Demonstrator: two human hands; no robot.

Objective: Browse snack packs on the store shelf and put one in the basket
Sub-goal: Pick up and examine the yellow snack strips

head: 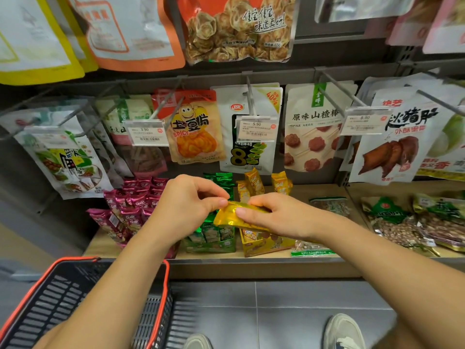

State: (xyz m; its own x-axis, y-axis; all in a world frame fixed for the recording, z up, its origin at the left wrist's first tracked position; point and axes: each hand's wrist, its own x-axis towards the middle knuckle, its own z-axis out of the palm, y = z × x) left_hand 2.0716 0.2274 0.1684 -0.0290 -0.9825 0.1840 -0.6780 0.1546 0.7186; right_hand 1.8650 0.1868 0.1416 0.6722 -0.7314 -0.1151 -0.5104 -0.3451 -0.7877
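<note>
Glossy foil pack — wood shelf

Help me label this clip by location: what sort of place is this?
Most likely a shop's snack aisle: snack bags hang on pegs behind price tags, a shopping basket is at lower left, and left hand and right hand hold a yellow pack.

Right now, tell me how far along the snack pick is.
Done: one yellow snack pack is off the shelf. In hand: the left hand and the right hand both pinch it in front of the shelf, apparently looking it over. Left: it is not yet in the basket at lower left; no pack shows in the part of it that is visible.
</note>
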